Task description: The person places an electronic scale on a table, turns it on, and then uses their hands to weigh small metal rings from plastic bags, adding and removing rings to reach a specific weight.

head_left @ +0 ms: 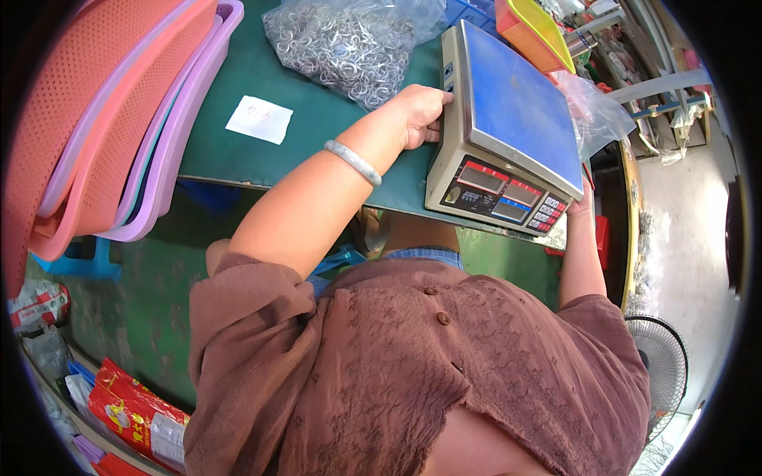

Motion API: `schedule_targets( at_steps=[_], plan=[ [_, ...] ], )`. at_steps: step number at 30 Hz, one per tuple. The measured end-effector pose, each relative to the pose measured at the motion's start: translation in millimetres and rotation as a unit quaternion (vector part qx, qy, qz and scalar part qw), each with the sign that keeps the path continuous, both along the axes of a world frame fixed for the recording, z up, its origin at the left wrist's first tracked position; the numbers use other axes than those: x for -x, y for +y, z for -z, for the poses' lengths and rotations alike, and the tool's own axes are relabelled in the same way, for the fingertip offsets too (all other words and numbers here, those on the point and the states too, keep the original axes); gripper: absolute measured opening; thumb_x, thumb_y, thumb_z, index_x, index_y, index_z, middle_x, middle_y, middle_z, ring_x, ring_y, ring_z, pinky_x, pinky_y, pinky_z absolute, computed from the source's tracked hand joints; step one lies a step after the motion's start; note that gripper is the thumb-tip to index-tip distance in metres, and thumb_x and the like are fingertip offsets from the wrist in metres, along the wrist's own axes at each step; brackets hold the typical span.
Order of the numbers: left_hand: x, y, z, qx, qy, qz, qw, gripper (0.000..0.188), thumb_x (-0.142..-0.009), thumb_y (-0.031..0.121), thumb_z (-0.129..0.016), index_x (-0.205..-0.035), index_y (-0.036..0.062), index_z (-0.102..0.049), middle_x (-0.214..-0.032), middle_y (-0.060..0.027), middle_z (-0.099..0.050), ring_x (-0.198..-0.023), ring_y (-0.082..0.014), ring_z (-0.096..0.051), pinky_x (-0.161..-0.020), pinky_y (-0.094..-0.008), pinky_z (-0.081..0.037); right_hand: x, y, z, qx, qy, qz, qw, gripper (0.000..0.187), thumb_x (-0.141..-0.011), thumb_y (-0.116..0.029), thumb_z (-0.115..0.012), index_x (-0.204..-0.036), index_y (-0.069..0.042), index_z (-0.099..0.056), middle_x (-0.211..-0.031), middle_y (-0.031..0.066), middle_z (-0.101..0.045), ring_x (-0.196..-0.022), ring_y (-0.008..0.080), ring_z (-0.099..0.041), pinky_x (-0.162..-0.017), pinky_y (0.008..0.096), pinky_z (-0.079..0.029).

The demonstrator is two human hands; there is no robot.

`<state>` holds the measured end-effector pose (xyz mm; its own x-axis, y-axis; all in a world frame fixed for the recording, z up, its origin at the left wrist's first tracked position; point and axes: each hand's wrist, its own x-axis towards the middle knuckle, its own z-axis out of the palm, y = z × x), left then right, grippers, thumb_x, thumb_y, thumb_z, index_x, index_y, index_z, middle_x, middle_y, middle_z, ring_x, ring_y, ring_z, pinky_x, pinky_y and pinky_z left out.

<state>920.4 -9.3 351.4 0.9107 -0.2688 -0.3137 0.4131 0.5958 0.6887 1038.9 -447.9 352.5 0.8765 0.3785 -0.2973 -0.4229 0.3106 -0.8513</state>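
Observation:
A digital weighing scale (pixel 504 151) with a blue flat pan and a cream body sits at the front edge of the green table (pixel 210 147), turned at a slant. Its dark front panel holds display windows and a keypad. My left hand (pixel 421 115), below a pale bangle (pixel 354 162), grips the scale's left side with curled fingers. On the opposite side my right hand (pixel 583 202) is against the scale's right front corner; the scale's body hides some of its fingers. Behind my left hand lies a clear bag of silvery metal rings (pixel 341 47).
Stacked pink and purple plastic baskets (pixel 171 119) rise at the left. A white paper slip (pixel 259 119) lies on the table. Beyond the scale are a yellow and orange basket (pixel 536 36) and a clear plastic bag (pixel 591 115). A fan (pixel 665 369) stands at the lower right.

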Motion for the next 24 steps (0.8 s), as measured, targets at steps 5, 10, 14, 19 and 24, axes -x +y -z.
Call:
schedule_targets(
  at_steps=[5,10,14,19,24],
  plan=[
    [12.4,1.2,0.6,0.010,-0.005,0.016,1.000,0.028,-0.089,0.018,-0.040,-0.103,-0.0045,-0.050,-0.098,-0.0161,-0.055,-0.089,-0.0262,-0.057,-0.082,-0.0406,-0.045,11.4,18.0,-12.2,0.065,0.011,0.026,0.997,0.034,-0.087,-0.019,-0.040,-0.111,0.004,-0.050,-0.107,0.0181,-0.055,-0.097,0.0285,-0.055,-0.085,0.0396,-0.045],
    [15.9,3.1,1.3,0.008,0.021,0.081,0.996,0.034,-0.089,0.027,-0.039,-0.103,-0.0018,-0.050,-0.100,-0.0173,-0.055,-0.091,-0.0287,-0.056,-0.084,-0.0424,-0.043,21.7,29.3,-20.1,0.105,0.023,0.042,0.993,0.031,-0.087,-0.017,-0.044,-0.110,0.003,-0.050,-0.106,0.0174,-0.056,-0.095,0.0271,-0.056,-0.083,0.0386,-0.047],
    [8.5,7.3,11.8,0.067,0.024,0.109,0.991,0.040,-0.089,0.035,-0.037,-0.107,0.0000,-0.047,-0.107,-0.0212,-0.051,-0.098,-0.0319,-0.052,-0.088,-0.0436,-0.040,27.5,43.1,-25.7,0.093,0.040,0.043,0.994,0.031,-0.087,-0.016,-0.045,-0.110,0.003,-0.050,-0.105,0.0168,-0.056,-0.093,0.0265,-0.057,-0.081,0.0385,-0.048],
    [6.6,5.5,15.1,0.083,0.024,0.110,0.990,0.048,-0.089,0.040,-0.036,-0.115,-0.0007,-0.041,-0.113,-0.0249,-0.046,-0.105,-0.0345,-0.047,-0.091,-0.0449,-0.037,28.8,45.1,-25.6,0.096,0.007,0.036,0.995,0.030,-0.087,-0.017,-0.045,-0.108,0.003,-0.051,-0.104,0.0166,-0.057,-0.092,0.0266,-0.057,-0.081,0.0388,-0.048],
    [7.6,0.4,10.9,0.008,-0.001,0.057,0.998,0.073,-0.085,0.052,-0.037,-0.120,-0.0120,-0.031,-0.115,-0.0266,-0.044,-0.105,-0.0354,-0.047,-0.091,-0.0453,-0.036,36.5,43.8,-24.1,0.065,0.029,0.075,0.995,0.027,-0.085,-0.016,-0.048,-0.102,0.005,-0.053,-0.099,0.0170,-0.058,-0.089,0.0261,-0.057,-0.082,0.0382,-0.047]
  ],
)
